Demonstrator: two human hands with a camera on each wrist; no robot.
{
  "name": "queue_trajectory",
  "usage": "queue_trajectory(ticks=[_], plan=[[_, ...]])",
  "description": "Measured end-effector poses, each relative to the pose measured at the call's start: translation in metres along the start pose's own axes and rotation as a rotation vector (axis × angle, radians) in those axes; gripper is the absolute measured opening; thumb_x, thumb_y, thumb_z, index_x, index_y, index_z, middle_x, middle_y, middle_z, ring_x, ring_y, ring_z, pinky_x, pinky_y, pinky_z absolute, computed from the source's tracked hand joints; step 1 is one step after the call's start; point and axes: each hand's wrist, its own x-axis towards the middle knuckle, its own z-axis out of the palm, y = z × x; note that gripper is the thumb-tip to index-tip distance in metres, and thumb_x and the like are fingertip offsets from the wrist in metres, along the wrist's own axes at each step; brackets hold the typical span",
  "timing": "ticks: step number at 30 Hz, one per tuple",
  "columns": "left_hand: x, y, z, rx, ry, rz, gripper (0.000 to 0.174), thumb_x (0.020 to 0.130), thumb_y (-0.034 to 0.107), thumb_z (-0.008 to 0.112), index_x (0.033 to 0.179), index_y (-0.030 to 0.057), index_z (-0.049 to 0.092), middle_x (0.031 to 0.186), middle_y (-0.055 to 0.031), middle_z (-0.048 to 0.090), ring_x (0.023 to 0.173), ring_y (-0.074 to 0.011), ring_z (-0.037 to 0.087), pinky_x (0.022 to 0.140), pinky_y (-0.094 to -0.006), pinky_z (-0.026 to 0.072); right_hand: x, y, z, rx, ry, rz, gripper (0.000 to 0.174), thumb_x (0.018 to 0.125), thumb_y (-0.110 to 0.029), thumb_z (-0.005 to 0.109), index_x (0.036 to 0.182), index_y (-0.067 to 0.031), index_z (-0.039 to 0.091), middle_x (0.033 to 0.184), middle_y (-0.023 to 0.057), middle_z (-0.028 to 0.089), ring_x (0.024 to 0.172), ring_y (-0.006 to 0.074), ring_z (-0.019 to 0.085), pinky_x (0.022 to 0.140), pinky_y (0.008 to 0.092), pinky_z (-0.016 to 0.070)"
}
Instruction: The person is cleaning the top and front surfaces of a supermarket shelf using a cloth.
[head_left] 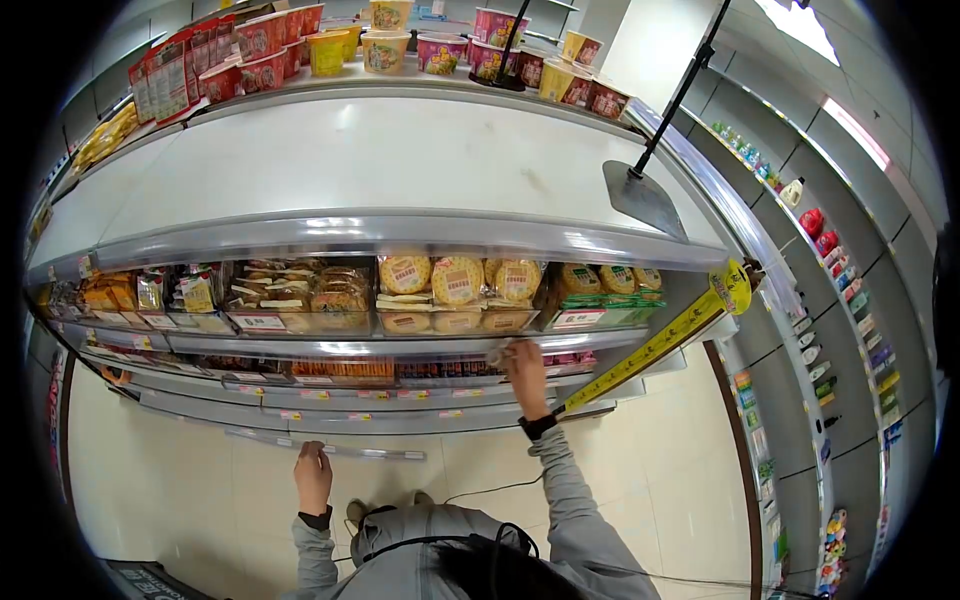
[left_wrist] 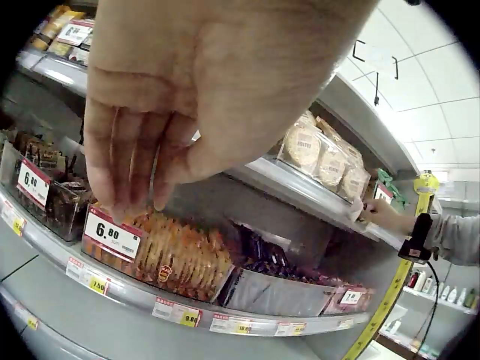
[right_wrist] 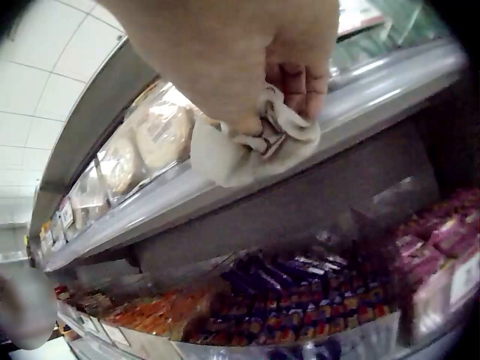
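Note:
My right hand [head_left: 526, 375] grips a crumpled white cloth [right_wrist: 251, 146]. In the right wrist view the bunched cloth lies right at the clear front edge [right_wrist: 367, 97] of the shelf that bears round packaged biscuits [right_wrist: 161, 139]. My left hand [head_left: 312, 478] is lower and further left, its fingers pointing down and loosely bent. The left wrist view shows the left hand [left_wrist: 214, 82] in front of a lower shelf, over a 6.80 price card [left_wrist: 112, 234] and orange-wrapped snacks [left_wrist: 176, 251], with nothing seen in its fingers. In the head view it overlaps a thin clear strip [head_left: 375, 453].
A yellow measuring-tape-like strip [head_left: 640, 355] slants along the shelf's right end. Cup noodles [head_left: 385, 50] stand on the top, near a black pole with a flat base [head_left: 640, 195]. Another shelf row [head_left: 800, 350] with bottles runs along the right. A thin cable [head_left: 495, 490] hangs near the body.

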Motion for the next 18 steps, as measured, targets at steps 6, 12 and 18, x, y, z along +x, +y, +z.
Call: queue_trajectory(ticks=[6, 12, 18], plan=[[-0.012, -0.012, -0.001, 0.0, -0.019, -0.004, 0.012, 0.084, -0.003, 0.053, 0.095, 0.0005, 0.056, 0.091, -0.0186, 0.059, 0.082, -0.0409, 0.059, 0.067, -0.0459, 0.0481, 0.021, 0.019, -0.09, 0.568, -0.158, 0.531, 0.025, 0.089, -0.01, 0.063, 0.109, 0.0038, 0.056, 0.081, 0.0022, 0.061, 0.067, 0.0078, 0.053, 0.059, 0.0235, 0.0413], [-0.012, -0.019, 0.0, 0.024, -0.013, 0.003, 0.012, 0.085, -0.001, 0.052, 0.095, 0.0008, 0.057, 0.092, -0.0187, 0.06, 0.082, -0.041, 0.059, 0.067, -0.0466, 0.0482, 0.067, -0.019, -0.175, 0.835, -0.236, 0.549, 0.029, 0.093, -0.01, 0.057, 0.119, 0.0027, 0.055, 0.087, -0.003, 0.056, 0.07, 0.0045, 0.048, 0.06, 0.021, 0.0393], [-0.008, -0.01, -0.006, 0.045, -0.056, -0.074, 0.01, 0.085, -0.001, 0.053, 0.094, 0.0006, 0.057, 0.091, -0.0183, 0.06, 0.082, -0.0405, 0.059, 0.067, -0.0463, 0.0486, 0.092, -0.062, -0.223, 0.742, -0.343, 0.431, 0.029, 0.093, -0.008, 0.058, 0.119, 0.004, 0.055, 0.109, 0.0052, 0.063, 0.095, 0.0092, 0.059, 0.083, 0.0232, 0.0461]])
